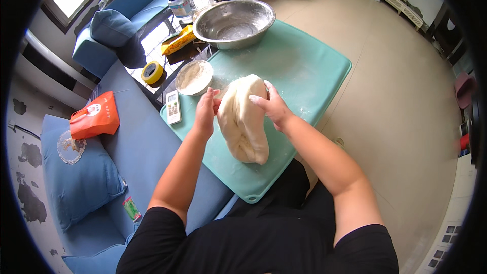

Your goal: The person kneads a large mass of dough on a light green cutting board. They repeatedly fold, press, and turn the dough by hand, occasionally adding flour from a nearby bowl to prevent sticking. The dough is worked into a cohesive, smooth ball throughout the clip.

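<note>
A long, folded lump of pale dough lies between my two hands over a green board, with creases running down its length. On its left side, my left hand presses in with the fingers partly hidden against the dough. My right hand grips the upper right side, thumb on top and fingers around the edge. Thin traces of flour mark the board. Just beyond my left hand stands a bowl of flour, and a white remote control lies at the board's left edge.
A large steel basin stands on the board's far end. Left of it are a yellow packet, a roll of yellow tape and a pump bottle. A blue sofa with an orange bag runs along the left.
</note>
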`<state>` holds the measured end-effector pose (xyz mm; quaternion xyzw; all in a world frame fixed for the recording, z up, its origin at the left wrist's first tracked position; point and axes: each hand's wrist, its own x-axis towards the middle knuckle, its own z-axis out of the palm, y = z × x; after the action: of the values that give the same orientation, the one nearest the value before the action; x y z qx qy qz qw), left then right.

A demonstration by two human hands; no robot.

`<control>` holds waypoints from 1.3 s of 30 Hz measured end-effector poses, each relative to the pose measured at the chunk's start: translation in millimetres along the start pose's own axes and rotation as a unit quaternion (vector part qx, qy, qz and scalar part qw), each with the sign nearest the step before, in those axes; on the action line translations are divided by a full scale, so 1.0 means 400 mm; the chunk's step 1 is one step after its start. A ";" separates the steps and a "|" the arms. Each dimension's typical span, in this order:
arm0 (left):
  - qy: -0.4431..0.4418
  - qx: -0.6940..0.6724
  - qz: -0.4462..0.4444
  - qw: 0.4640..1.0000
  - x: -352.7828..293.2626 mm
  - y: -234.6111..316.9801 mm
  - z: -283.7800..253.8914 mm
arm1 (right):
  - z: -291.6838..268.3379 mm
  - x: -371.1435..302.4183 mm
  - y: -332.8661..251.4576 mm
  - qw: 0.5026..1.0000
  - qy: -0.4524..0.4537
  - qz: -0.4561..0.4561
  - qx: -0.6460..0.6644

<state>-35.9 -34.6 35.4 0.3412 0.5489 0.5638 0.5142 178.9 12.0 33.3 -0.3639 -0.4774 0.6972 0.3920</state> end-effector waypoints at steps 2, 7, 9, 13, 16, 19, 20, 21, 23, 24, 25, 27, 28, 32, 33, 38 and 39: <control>-0.014 0.022 0.026 0.999 -0.018 -0.012 -0.020 | -0.006 -0.066 -0.044 0.999 -0.037 -0.001 -0.001; -0.086 0.203 0.141 0.965 -0.047 -0.075 0.052 | 0.009 -0.062 0.018 0.951 -0.038 -0.037 -0.305; -0.084 0.335 0.217 0.913 -0.110 -0.109 0.041 | 0.039 -0.104 0.076 0.894 -0.017 -0.128 -0.430; 0.046 0.408 0.285 0.866 -0.124 -0.136 0.063 | 0.037 -0.062 0.155 0.791 0.022 -0.292 -0.538; 0.070 0.483 0.253 0.835 0.015 -0.131 0.067 | 0.025 0.059 0.176 0.764 0.064 -0.265 -0.584; 0.082 0.507 0.247 0.822 0.114 -0.119 0.069 | 0.000 0.161 0.171 0.749 0.076 -0.256 -0.606; 0.084 0.524 0.238 0.814 0.137 -0.121 0.069 | -0.012 0.187 0.172 0.747 0.082 -0.254 -0.609; 0.098 0.532 0.245 0.804 0.167 -0.123 0.071 | -0.022 0.218 0.166 0.743 0.092 -0.258 -0.611; 0.097 0.542 0.205 0.809 0.193 -0.122 0.071 | -0.032 0.258 0.167 0.752 0.099 -0.234 -0.608; 0.098 0.545 0.190 0.810 0.203 -0.104 0.073 | -0.031 0.275 0.151 0.754 0.106 -0.228 -0.607; 0.101 0.548 0.186 0.809 0.212 -0.101 0.067 | -0.027 0.288 0.147 0.756 0.115 -0.221 -0.606; 0.103 0.555 0.167 0.808 0.222 -0.096 0.059 | -0.018 0.305 0.144 0.753 0.117 -0.180 -0.622; 0.100 0.559 0.165 0.807 0.229 -0.088 0.064 | -0.018 0.308 0.131 0.750 0.127 -0.161 -0.629; 0.097 0.589 0.194 0.778 0.237 -0.109 0.079 | -0.051 0.292 0.133 0.807 0.124 -0.132 -0.562; 0.069 0.534 0.200 0.818 0.206 -0.076 0.066 | -0.053 0.277 0.093 0.885 0.053 -0.099 -0.452; -0.003 0.137 0.112 0.984 0.033 -0.022 0.009 | -0.014 0.027 -0.089 0.953 -0.067 -0.014 -0.295; 0.012 0.264 0.212 0.941 0.012 -0.039 0.012 | 0.002 -0.005 -0.084 0.906 -0.060 -0.063 -0.414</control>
<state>-29.4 -30.7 20.1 0.5662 0.5993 0.4986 0.2677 185.8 17.7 65.8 -0.4198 -0.7679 0.4312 0.2195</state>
